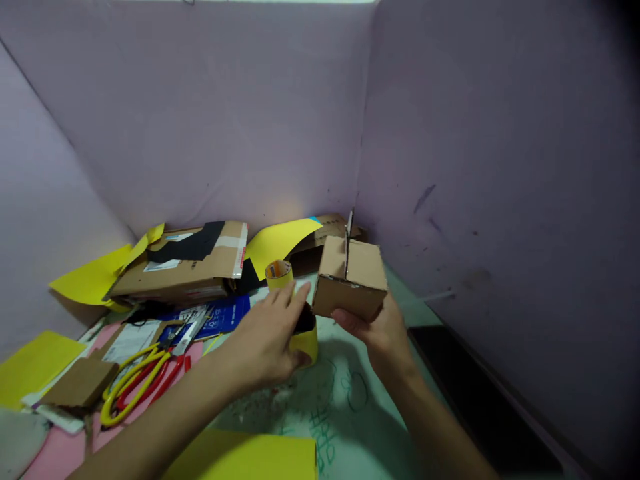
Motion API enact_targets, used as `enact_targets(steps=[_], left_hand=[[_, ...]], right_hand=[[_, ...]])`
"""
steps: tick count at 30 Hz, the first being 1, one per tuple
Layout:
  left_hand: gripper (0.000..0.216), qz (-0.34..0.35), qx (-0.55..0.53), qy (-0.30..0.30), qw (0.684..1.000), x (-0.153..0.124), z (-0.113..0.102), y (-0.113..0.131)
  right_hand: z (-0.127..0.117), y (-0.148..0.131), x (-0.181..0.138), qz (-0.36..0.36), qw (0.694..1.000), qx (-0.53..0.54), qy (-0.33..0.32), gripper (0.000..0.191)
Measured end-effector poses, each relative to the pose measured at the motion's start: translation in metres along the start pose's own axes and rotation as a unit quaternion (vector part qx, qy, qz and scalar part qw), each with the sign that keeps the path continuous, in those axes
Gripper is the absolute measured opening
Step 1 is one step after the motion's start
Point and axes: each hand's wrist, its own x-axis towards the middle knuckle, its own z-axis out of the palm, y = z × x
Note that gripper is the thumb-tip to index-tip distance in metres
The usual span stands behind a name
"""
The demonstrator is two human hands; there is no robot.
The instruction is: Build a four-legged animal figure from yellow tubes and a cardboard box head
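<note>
In my right hand (387,333) is a small brown cardboard box (350,293), gripped from below and from its right side, with the thumb along its lower front edge. A thin cardboard strip (349,243) stands upright out of the box's top. My left hand (273,333) has its fingers stretched out over a yellow ring-shaped piece (306,347) with a dark inside, which stands on the table. The hand partly hides this piece, so contact is hard to judge. Just behind the fingers stands a yellow roll (279,272) with a cardboard core.
Yellow-handled scissors (135,387) and red-handled scissors (160,383) lie at left beside a cardboard piece (80,382). A large carton (185,260) and yellow sheets (283,243) are at the back. A yellow sheet (250,457) lies in front, a black slab (475,393) at right. Pale walls enclose the table.
</note>
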Motion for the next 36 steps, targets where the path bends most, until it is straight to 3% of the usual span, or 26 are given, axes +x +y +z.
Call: enact_targets(steps=[3, 8, 10, 13, 16, 20, 24, 27, 31, 36], left_hand=[[0.092, -0.045, -0.012, 0.043, 0.998, -0.033, -0.011, -0.016], [0.057, -0.198, -0.028, 0.113, 0.973, -0.116, -0.003, -0.059], [0.045, -0.226, -0.048, 0.109, 0.967, -0.128, 0.0, -0.071], [0.036, -0.214, -0.098, 0.146, 0.961, -0.102, -0.006, -0.078], [0.046, -0.132, -0.061, 0.131, 0.981, -0.041, -0.013, -0.079], [0.057, -0.095, -0.024, 0.104, 0.99, 0.032, -0.007, -0.079], [0.031, -0.085, 0.0, 0.076, 0.993, 0.051, 0.002, -0.079], [0.023, -0.104, 0.012, 0.076, 0.992, 0.023, -0.005, -0.079], [0.024, -0.136, 0.019, 0.069, 0.988, -0.041, -0.017, -0.072], [0.019, -0.183, 0.022, 0.021, 0.983, -0.089, 0.003, -0.061]], right_hand=[[-0.002, 0.001, 0.0, -0.007, 0.999, 0.027, -0.027, 0.089], [-0.002, 0.003, 0.002, 0.01, 0.997, 0.053, -0.048, 0.067], [0.001, 0.003, 0.004, 0.02, 0.997, 0.037, -0.061, 0.064], [0.005, 0.004, 0.006, 0.018, 0.997, 0.004, -0.068, 0.067], [0.003, 0.011, 0.006, -0.01, 0.998, -0.013, -0.06, 0.064], [-0.01, 0.023, 0.007, -0.013, 0.997, -0.041, -0.06, 0.06], [-0.016, 0.025, 0.006, -0.011, 0.997, -0.051, -0.062, 0.064], [-0.012, 0.021, 0.005, -0.012, 0.998, -0.041, -0.053, 0.064], [-0.002, 0.022, 0.004, 0.003, 0.998, -0.032, -0.06, 0.063], [0.013, 0.022, 0.002, 0.019, 0.997, -0.003, -0.078, 0.076]])
